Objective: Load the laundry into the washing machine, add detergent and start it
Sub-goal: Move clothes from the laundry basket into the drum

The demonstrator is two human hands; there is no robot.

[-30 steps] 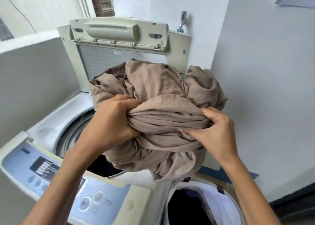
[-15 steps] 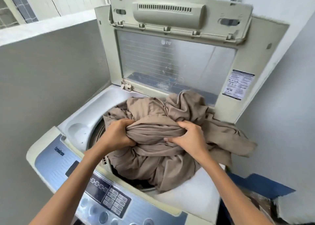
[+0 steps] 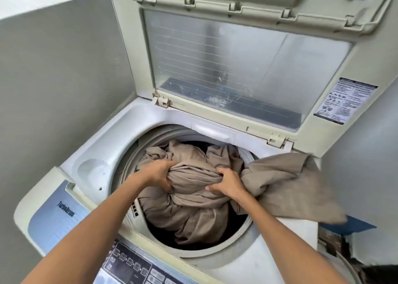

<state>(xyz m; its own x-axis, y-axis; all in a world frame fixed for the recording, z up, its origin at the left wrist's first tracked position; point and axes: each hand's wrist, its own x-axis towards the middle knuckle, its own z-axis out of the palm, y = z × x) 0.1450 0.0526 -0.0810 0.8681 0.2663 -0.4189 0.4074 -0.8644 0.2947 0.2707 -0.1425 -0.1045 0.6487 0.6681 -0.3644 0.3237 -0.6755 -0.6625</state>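
Over the last second the crumpled bundle of beige cotton sheeting (image 3: pixel 193 202) has gone from being held high above the white top-loading washing machine (image 3: pixel 101 148) to sitting down inside its round grey-rimmed drum (image 3: pixel 127 161). Half a second ago it still bulged over the opening. Now most of it lies below the rim, under and in front of the fingers.

Both hands have kept their hold throughout. The left hand (image 3: pixel 158 175) has its fingers (image 3: pixel 164 167) curled into a gathered knot of cloth at the bundle's top. The right hand (image 3: pixel 226 183) grips the same ridge of folds just beside it, its fingers (image 3: pixel 221 173) dug into the fabric. The two are close but not touching.

One thing has not followed the rest. A broad loose flap of the same beige cloth (image 3: pixel 290 189) runs out to the right of the right fingers, over the drum's edge and across the machine's top, with its far corner hanging past the side.

The cream plastic lid with its clear window (image 3: pixel 215 57) stands open beyond the fingers. The blue-grey button panel (image 3: pixel 133 264) lies nearer than the wrists, with neither hand on it.

So the loading looks nearly done for this piece. That flap probably has to be tucked in before the lid can close properly. No detergent shows, so adding it and starting the machine appear still to come.
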